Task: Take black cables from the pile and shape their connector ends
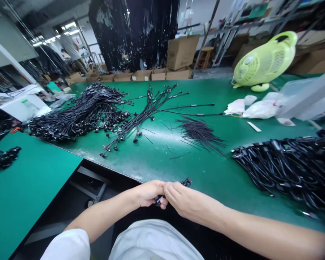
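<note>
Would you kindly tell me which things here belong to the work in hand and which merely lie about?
In hand: black cable, held by left hand and right hand; left cable heap; right cable heap; thin black strands.
Lying about: green fan; white plastic bags; cardboard box.

A lime fan [265, 61] stands near white bags [260, 108]; cardboard boxes [181, 52] sit farther back.

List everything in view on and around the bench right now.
tables: two, green, ahead and lower left.
left cable pile: one, black, far left.
loose cables: many, black, centre.
thin strands: one bunch, black, centre right.
right cable pile: one, black, right edge.
fan: one, lime green, back right.
white bags: several, beside the fan.
cardboard boxes: several, brown, behind the table.
held cable: one, black, near edge.
left hand: fingers grip held cable.
right hand: fingers grip held cable.
</note>
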Demonstrator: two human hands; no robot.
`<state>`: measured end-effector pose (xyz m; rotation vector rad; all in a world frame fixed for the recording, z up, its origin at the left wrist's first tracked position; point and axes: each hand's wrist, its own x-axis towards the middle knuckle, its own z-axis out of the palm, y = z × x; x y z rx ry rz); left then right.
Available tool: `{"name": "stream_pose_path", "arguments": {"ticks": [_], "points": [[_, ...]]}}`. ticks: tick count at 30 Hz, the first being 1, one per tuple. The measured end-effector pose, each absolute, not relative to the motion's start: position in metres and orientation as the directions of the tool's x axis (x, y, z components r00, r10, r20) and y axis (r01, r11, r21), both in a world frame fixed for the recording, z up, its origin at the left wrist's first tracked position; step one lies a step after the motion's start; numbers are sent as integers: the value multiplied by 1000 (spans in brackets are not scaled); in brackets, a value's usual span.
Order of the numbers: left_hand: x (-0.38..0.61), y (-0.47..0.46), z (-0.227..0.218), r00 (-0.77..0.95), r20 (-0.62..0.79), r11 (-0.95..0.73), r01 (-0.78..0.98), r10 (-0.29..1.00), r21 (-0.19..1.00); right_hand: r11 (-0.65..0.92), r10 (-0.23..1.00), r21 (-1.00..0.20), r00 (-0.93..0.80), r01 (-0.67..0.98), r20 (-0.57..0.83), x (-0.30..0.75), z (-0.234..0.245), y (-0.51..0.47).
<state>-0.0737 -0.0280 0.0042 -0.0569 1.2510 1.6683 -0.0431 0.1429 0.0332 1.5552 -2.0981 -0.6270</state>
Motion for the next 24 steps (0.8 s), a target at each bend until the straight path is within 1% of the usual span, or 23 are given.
{"name": "stream_pose_path", "arguments": {"ticks": [3, 5, 7, 9, 10, 11, 12, 14, 15, 16, 17, 18, 19, 20, 21, 22, 23, 24], "points": [[-73, -28, 5, -451, -576, 32, -769, 682, 639, 227, -963, 633, -268, -740, 32, -44, 38, 143], [-70, -27, 7, -480, -567, 18, -753, 669, 658, 200, -965, 664, -261, -721, 7, -43, 40, 142], [-66, -24, 10, -554, -540, -17, -708, 633, 706, 204, -965, 691, -263, -694, 21, -43, 41, 141], [-64, -20, 14, -632, -502, -91, -670, 591, 736, 284, -950, 696, -294, -659, 110, -47, 38, 140], [-64, -17, 16, -667, -481, -149, -658, 569, 738, 363, -928, 675, -314, -642, 200, -51, 35, 140], [-65, -15, 17, -705, -460, -218, -645, 540, 733, 456, -890, 625, -334, -633, 311, -57, 33, 139], [-68, -12, 17, -741, -443, -289, -628, 504, 722, 550, -832, 541, -356, -636, 426, -63, 30, 138], [-76, -8, 18, -823, -410, -430, -559, 394, 709, 680, -679, 301, -421, -668, 601, -78, 26, 135], [-81, -7, 18, -858, -389, -488, -511, 335, 708, 713, -599, 156, -478, -684, 642, -84, 24, 134], [-86, -8, 19, -887, -360, -528, -462, 290, 712, 733, -518, -4, -561, -681, 646, -90, 23, 133], [-90, -9, 20, -912, -316, -552, -411, 263, 726, 741, -432, -183, -667, -646, 607, -95, 20, 132], [-94, -12, 22, -934, -254, -552, -354, 251, 755, 727, -349, -370, -775, -579, 527, -99, 18, 131], [-96, -16, 24, -952, -175, -518, -285, 253, 806, 684, -276, -550, -868, -479, 413, -102, 15, 132], [-97, -22, 27, -960, -84, -440, -199, 267, 876, 618, -219, -700, -934, -357, 282, -105, 12, 133], [-96, -27, 28, -956, 19, -321, -79, 293, 944, 543, -185, -805, -969, -240, 164, -106, 9, 135], [-95, -33, 29, -932, 128, -176, 71, 339, 982, 476, -171, -865, -982, -158, 85, -107, 6, 138], [-93, -39, 28, -889, 217, -27, 226, 404, 974, 437, -170, -891, -984, -124, 54, -106, 4, 141], [-91, -44, 26, -839, 271, 106, 360, 472, 927, 432, -173, -891, -982, -139, 70, -105, 3, 144]]}}
